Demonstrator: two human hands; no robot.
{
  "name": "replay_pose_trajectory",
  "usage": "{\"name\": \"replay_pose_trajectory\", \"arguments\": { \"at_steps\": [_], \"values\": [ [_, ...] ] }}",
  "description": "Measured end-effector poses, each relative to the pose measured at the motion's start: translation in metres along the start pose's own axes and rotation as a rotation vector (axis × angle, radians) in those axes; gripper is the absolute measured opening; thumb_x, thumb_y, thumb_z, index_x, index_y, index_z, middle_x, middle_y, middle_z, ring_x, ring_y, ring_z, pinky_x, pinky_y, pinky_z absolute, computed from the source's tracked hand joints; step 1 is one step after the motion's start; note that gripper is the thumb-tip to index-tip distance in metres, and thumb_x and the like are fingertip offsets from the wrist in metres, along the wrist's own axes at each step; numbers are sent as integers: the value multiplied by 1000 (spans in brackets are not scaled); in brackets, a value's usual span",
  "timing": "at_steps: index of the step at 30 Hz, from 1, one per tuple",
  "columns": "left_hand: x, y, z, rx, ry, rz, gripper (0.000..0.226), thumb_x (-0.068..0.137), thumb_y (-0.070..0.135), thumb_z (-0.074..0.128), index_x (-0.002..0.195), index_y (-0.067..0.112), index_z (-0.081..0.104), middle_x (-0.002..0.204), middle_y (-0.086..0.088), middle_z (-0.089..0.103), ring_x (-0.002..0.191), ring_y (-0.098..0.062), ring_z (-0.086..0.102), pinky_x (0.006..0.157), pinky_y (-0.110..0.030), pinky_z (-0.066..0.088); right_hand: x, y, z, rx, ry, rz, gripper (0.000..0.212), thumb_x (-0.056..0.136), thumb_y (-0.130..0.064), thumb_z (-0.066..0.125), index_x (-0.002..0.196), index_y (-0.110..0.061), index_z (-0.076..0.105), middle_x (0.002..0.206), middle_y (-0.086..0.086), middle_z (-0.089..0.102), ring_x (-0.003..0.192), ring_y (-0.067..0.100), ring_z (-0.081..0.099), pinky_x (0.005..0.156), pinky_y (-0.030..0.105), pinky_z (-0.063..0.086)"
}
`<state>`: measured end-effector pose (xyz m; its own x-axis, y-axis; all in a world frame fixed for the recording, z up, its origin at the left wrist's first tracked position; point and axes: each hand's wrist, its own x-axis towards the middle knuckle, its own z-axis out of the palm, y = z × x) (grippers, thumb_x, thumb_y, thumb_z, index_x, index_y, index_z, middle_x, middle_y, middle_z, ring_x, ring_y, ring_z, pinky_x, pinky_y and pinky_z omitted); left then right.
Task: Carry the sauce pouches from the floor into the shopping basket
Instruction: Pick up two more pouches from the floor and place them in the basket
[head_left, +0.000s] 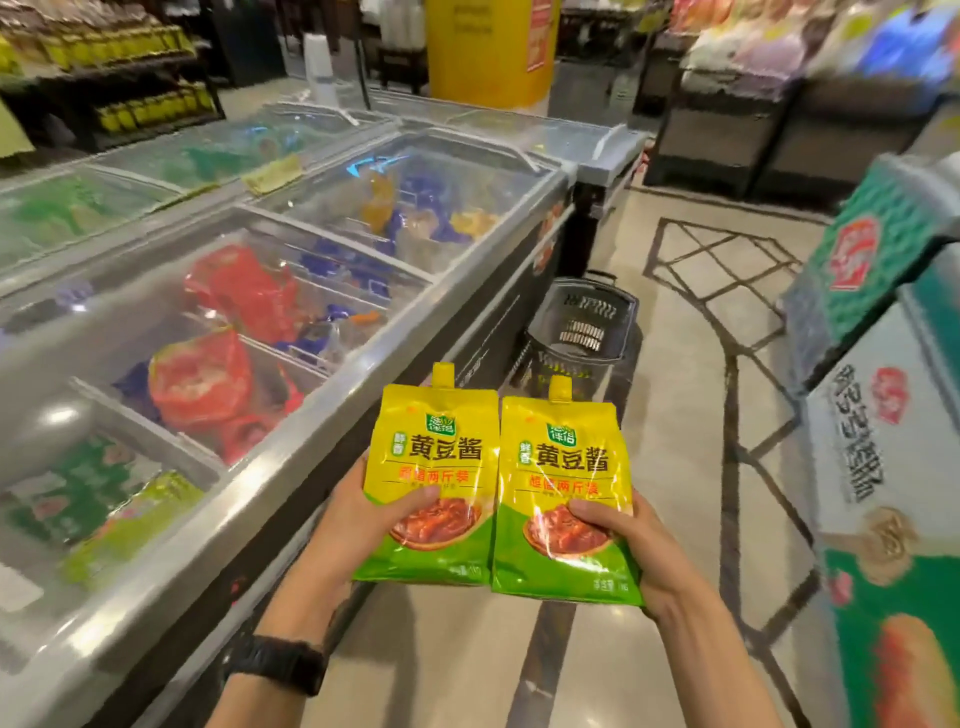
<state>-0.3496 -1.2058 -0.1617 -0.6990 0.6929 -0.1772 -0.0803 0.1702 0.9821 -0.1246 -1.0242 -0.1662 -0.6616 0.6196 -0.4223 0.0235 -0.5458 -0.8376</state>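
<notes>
I hold two yellow and green sauce pouches upright and side by side in front of me. My left hand (358, 512) grips the left sauce pouch (434, 457) at its lower edge, thumb on its front. My right hand (631, 545) grips the right sauce pouch (563, 467) the same way. Both pouches have a yellow spout at the top. The dark shopping basket (584, 322) stands on the floor ahead, beyond the pouches, next to the freezer's end. Its lower part is hidden behind the pouches.
A long chest freezer (322, 452) with glass lids and frozen goods runs along my left. Stacked green and white cartons (883, 426) stand on my right. The tiled aisle floor (691, 374) runs between them toward a yellow pillar (491, 52) and shelves.
</notes>
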Motion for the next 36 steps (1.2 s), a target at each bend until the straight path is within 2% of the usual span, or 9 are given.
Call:
{"name": "replay_pose_trajectory", "arguments": {
  "at_steps": [4,8,10,15,18,22,29,32,36],
  "values": [
    [73,10,37,-4,-166,-11,69,54,35,92,117,19,68,101,2,79,96,-20,75,71,-23,58,26,-26,-21,10,143,-60,66,63,-9,81,126,-11,60,110,16,75,95,36,73,75,44,62],
    [143,15,80,-26,-285,-39,84,45,51,95,120,27,67,111,-3,77,102,-25,74,94,-50,56,69,-52,-55,65,245,-65,67,65,-6,80,129,-10,59,113,18,74,103,41,70,87,52,58],
    [182,16,103,-24,-316,-52,85,40,60,95,116,30,70,110,-3,77,103,-27,74,97,-54,54,101,-64,-74,85,264,-63,67,66,-5,80,130,-9,58,114,19,73,102,42,70,85,51,59],
    [280,23,151,22,-319,-45,84,37,64,94,110,29,72,106,-3,78,98,-26,75,86,-44,59,189,-109,-111,101,259,-19,67,64,-6,80,127,-10,59,109,18,75,90,35,75,64,39,61],
    [328,33,178,-2,-292,-38,82,44,51,95,116,22,69,105,-6,78,96,-29,75,79,-38,60,238,-142,-132,118,247,7,69,64,-6,79,129,-11,57,111,17,75,94,36,74,68,40,62],
    [385,47,206,-54,-348,-62,57,57,38,91,110,36,69,112,-8,76,99,-29,75,80,-39,61,299,-178,-154,122,222,27,67,66,-4,79,129,-10,57,112,18,74,96,37,73,68,41,61],
    [511,47,245,-57,-370,-170,69,51,45,96,112,29,69,110,-9,77,94,-27,76,69,-28,61,413,-217,-181,163,272,69,70,58,-2,89,121,-14,61,108,17,75,92,37,74,64,41,61],
    [579,42,269,-51,-418,-220,68,54,40,96,115,29,68,110,-6,77,96,-27,76,69,-30,62,463,-237,-195,168,338,81,66,63,-4,83,124,-14,60,111,17,75,95,37,74,66,42,61],
    [656,43,304,-37,-421,-265,88,42,53,98,120,28,64,109,-3,77,98,-25,75,74,-31,61,523,-269,-220,173,391,90,65,63,-9,85,123,-17,61,110,15,75,94,36,74,64,41,61]
  ]
}}
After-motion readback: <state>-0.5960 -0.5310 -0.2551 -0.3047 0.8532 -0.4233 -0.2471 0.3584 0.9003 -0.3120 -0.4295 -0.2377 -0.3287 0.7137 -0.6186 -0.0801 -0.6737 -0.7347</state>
